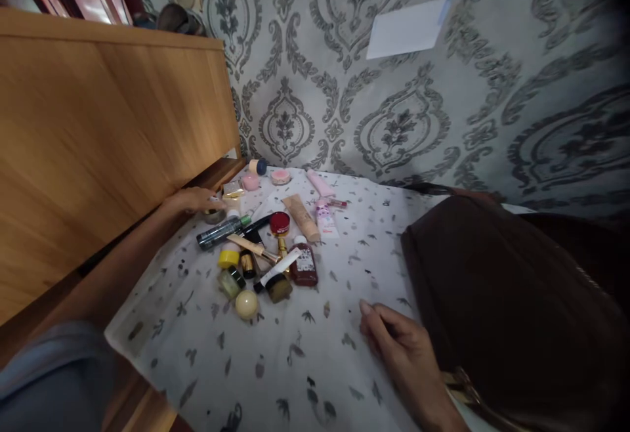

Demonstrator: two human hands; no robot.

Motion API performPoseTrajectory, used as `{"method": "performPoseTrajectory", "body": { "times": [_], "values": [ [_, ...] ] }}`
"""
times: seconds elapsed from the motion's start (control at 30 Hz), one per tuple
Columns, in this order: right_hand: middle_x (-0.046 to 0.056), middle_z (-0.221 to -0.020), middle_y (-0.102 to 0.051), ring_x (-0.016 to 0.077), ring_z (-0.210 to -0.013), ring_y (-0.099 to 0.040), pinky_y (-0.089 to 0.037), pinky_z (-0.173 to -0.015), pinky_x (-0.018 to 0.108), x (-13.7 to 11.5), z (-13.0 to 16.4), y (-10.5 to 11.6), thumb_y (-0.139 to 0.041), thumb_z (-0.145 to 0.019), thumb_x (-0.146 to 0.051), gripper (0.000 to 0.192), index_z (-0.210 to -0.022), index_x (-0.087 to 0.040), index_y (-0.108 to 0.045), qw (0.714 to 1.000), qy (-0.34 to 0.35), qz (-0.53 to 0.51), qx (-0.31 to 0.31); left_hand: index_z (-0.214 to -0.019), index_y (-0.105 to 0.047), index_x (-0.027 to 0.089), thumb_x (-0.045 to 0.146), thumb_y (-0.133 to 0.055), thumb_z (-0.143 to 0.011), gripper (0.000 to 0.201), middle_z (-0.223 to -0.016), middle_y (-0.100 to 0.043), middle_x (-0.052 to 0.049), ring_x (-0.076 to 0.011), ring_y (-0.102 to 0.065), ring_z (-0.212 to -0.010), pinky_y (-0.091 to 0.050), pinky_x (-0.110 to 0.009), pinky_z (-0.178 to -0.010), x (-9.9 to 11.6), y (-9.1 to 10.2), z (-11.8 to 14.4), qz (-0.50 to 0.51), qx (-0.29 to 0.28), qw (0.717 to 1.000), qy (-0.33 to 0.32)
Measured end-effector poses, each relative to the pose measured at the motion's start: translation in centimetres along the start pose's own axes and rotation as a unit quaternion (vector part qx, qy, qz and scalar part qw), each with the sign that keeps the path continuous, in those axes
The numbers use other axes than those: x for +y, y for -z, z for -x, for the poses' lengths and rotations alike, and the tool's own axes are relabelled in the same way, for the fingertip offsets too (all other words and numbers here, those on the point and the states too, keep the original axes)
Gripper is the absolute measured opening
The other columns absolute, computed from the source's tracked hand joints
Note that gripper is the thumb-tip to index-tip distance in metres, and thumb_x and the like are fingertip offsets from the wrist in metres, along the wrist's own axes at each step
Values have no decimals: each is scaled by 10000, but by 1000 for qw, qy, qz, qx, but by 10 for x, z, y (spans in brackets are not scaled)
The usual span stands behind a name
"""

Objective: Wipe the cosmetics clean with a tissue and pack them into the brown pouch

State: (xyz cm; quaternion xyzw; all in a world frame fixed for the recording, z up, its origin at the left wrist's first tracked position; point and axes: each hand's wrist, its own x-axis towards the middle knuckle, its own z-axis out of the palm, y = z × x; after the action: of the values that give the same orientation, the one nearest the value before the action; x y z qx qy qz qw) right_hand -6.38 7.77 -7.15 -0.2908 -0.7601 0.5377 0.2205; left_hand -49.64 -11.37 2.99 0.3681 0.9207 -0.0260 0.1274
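At the left edge of the cosmetics, my left hand (193,200) has its fingers closed over a small round jar (213,215), which it partly hides. A dark green bottle (217,234) with a green end lies just in front of that jar. My right hand (399,346) rests low on the right beside the brown bag, its fingers curled in with nothing visible in them. Between the hands lie a makeup brush (253,247), a white tube (280,269), a brown-red bottle (304,264), a yellow-lidded jar (229,259) and a cream-coloured ball-shaped item (247,304).
A large brown bag (472,287) stands on the right of the patterned white cloth (275,379). A wooden cabinet (118,110) borders the left side. Farther back lie a beige tube (301,217), a pink tube (319,183) and a red round tin (279,223). Behind is a papered wall (335,90).
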Motion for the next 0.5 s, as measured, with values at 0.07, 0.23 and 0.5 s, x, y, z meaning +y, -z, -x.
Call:
{"method": "performPoseTrajectory", "body": {
  "times": [0.07, 0.23, 0.5],
  "values": [
    [-34, -462, -341, 101, -447, -309, -252, -430, 243, -1, 0, -2, -536, -802, -688, 578, -503, -195, -491, 1000, 12, 0, 2, -983, -731, 179, 790, -483, -707, 715, -939, -741, -71, -252, -668, -836, -462, -249, -649, 3, -9, 9, 22, 20, 1000, 7],
    [-34, -460, -360, 104, -455, -332, -272, -453, 248, -2, 3, -3, -516, -841, -650, 567, -509, -191, -496, 999, 50, 15, 6, -755, -689, 170, 687, -557, -691, 537, -677, -679, -61, -243, -644, -670, -408, -268, -544, 13, -7, 26, 61, 102, 993, -6],
    [25, -751, -614, 153, -661, -552, -442, -589, 264, -3, 16, -9, -636, -840, -456, 273, -850, -186, -674, 988, 153, 12, -13, -1010, -697, 197, 606, -571, -753, 499, -721, -668, 9, -182, -611, -629, -433, -243, -572, 109, 13, 104, 180, 128, 965, -142]
  ]
}}
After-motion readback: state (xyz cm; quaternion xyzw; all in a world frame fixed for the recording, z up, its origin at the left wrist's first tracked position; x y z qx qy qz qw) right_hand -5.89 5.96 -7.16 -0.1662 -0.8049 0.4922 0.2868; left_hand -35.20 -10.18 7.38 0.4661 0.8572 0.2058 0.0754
